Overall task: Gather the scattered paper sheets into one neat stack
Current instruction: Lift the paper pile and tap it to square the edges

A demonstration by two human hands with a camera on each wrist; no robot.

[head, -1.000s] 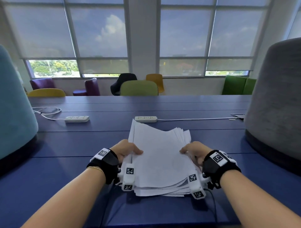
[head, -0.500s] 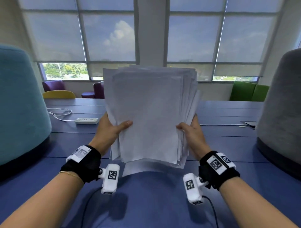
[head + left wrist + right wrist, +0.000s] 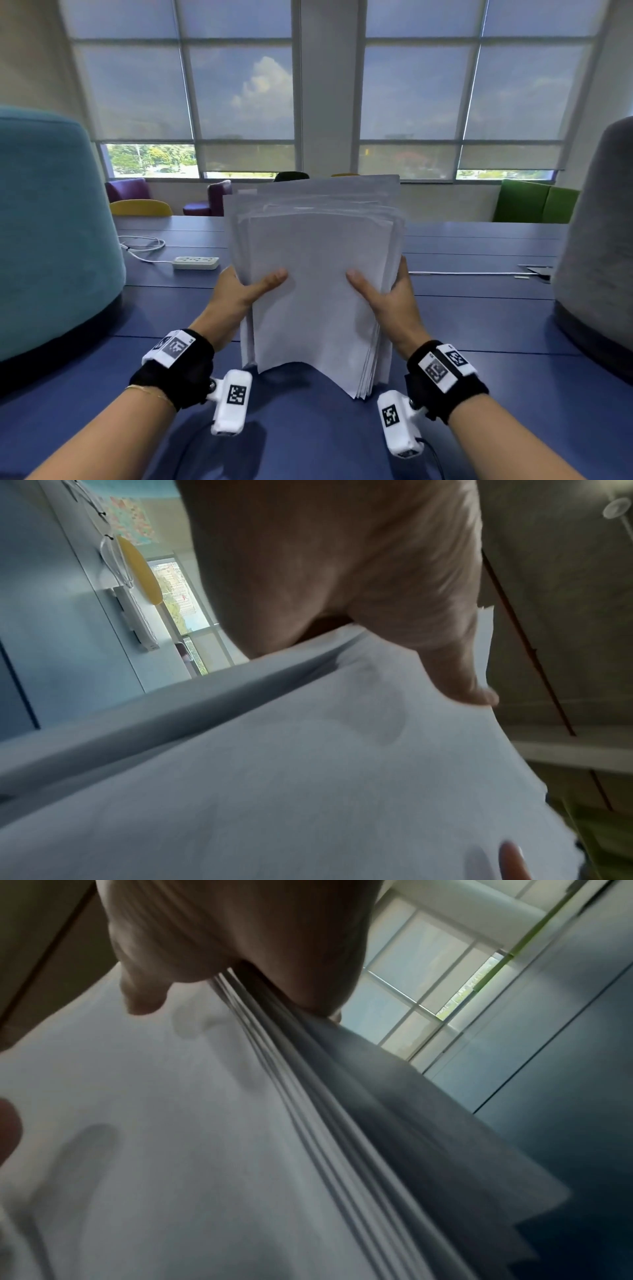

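Both hands grip a sheaf of white paper sheets (image 3: 317,281) stood on edge: the left hand (image 3: 236,294) and the right hand (image 3: 390,298) each clamp a side, thumbs pressed flat across the near face, the fingers curled out of sight behind it. The sheaf's lower edge meets the blue bench (image 3: 479,370) just below the hands, bowed upward in the middle, its top edges stepped and uneven. Left of the left hand on the bench lie a white power strip (image 3: 196,263) and its coiled cord (image 3: 142,244); a second white cable (image 3: 466,273) runs off to the right of the right hand. A teal chair back (image 3: 58,226) flanks the left, a grey one (image 3: 596,246) the right. Beyond the bench stand purple, yellow and green seats below tall shaded windows (image 3: 239,96). The right wrist view alone shows the sheets' side edges (image 3: 308,1096) fanned apart under the thumb (image 3: 143,996); the left wrist view shows its thumb (image 3: 455,674) flat on the top sheet.
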